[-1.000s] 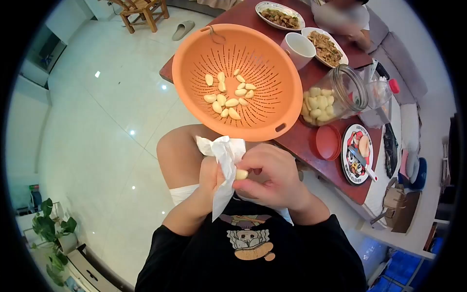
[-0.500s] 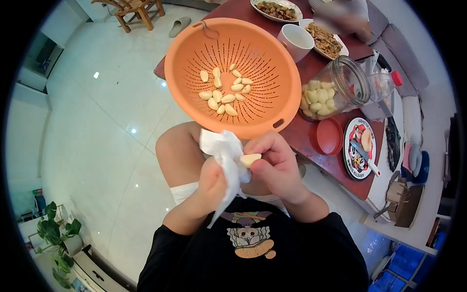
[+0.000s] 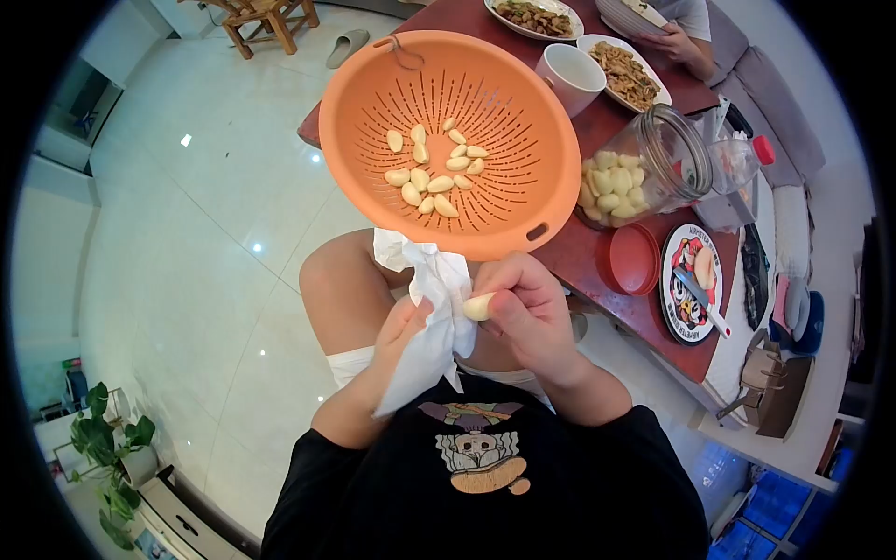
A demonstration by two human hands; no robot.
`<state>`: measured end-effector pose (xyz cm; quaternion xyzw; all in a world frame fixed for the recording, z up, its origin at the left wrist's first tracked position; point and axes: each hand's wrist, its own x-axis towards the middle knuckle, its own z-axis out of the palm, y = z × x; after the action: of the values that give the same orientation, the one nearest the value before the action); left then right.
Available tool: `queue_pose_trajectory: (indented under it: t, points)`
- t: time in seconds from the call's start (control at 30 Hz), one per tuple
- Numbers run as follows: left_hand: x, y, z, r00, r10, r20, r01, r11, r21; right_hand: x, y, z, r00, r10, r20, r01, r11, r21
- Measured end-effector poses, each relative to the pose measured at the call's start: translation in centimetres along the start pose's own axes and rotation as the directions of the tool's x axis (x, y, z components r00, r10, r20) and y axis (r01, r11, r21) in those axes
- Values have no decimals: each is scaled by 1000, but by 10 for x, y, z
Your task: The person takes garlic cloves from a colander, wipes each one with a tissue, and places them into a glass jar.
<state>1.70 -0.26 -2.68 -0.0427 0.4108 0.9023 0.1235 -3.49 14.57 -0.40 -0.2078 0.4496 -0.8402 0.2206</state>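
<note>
Over my lap, my left hand [image 3: 403,338] is closed on a crumpled white paper towel [image 3: 435,297], which covers most of its fingers. A peeled garlic clove [image 3: 479,306] is pinched between the thumb and fingers of my right hand [image 3: 527,313], right beside the paper. Just beyond both hands is an orange colander [image 3: 504,201] with several peeled cloves [image 3: 439,184] spread over its slotted bottom. To the right of it stands an open glass jar [image 3: 644,168] partly filled with peeled cloves.
On the red table [image 3: 583,257] are a round red lid [image 3: 627,259], a cartoon plate [image 3: 684,322] with a knife [image 3: 702,303], a white cup [image 3: 570,78] and dishes of food [image 3: 623,75]. A person's hand [image 3: 679,45] holds a bowl [image 3: 635,17] at the far side.
The paper towel has shifted and spread lower over my left hand. The clove in my right hand has turned slightly. Across the table, the other person's hand and bowl have come into clearer view.
</note>
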Motion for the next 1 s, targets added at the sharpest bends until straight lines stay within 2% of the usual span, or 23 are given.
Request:
queue_pose_trajectory:
  t: [0.1,0.2,0.23,0.3,0.4,0.47,0.5,0.57,0.6,0.63,0.67,0.7,0.73,0.77,0.8,0.83,0.87,0.9,0.97,1.0]
  points:
    - [1,-3,5,995,101,20,-102,993,61,-1,4,-3,998,-50,-32,44,986,-160]
    - [1,3,7,960,227,164,-264,928,261,0,-1,0,986,-168,11,143,800,-582]
    - [1,3,8,942,265,204,-321,887,332,1,-2,0,975,-212,63,202,737,-645]
    - [1,2,4,948,234,213,-302,874,382,4,-5,-3,943,-284,177,317,588,-744]
    - [-2,9,8,970,202,134,-234,920,313,5,-4,-8,936,-281,213,334,518,-787]
    - [-3,11,7,979,172,111,-200,924,327,0,0,-5,985,-168,39,156,766,-624]
    - [-3,10,7,986,143,91,-163,950,267,-2,1,-4,995,-91,-34,61,858,-510]
    - [-2,9,8,995,81,60,-89,986,140,-3,0,-2,996,33,-79,-46,983,-176]
    - [-2,8,7,997,74,14,-75,992,97,-3,-2,-2,992,93,-89,-94,996,-5]
    - [-2,5,4,998,62,-24,-61,997,49,-3,-7,-5,994,-47,-94,32,987,-155]
    - [1,2,1,998,46,-53,-47,999,-4,-4,-15,-9,979,-187,-79,154,939,-309]
    - [7,0,-3,990,106,87,-93,985,-147,-5,-26,-14,947,-320,-43,265,847,-460]
    - [7,-1,-6,992,97,75,-80,977,-199,0,-45,-25,840,-535,86,448,597,-666]
    - [8,-2,-5,994,87,69,-67,966,-248,2,-57,-30,725,-687,34,509,502,-699]
    - [9,-3,-4,996,72,45,-58,962,-268,8,-74,-38,584,-810,53,501,309,-808]
    - [9,-3,-3,998,56,30,-45,960,-276,8,-89,-39,529,-844,-90,341,308,-888]
    - [8,-3,-2,999,45,18,-38,958,-283,12,-106,-57,470,-883,-1,147,79,-986]
    - [5,-5,-1,1000,31,-2,-30,957,-290,16,-116,-69,451,-891,-46,40,72,-997]
    - [5,-4,1,1000,-1,-18,-5,957,-290,21,-132,-86,547,-837,3,-123,-84,-989]
    - [2,-3,3,1000,-6,-31,-3,957,-290,22,-134,-90,547,-837,26,-123,-111,-986]
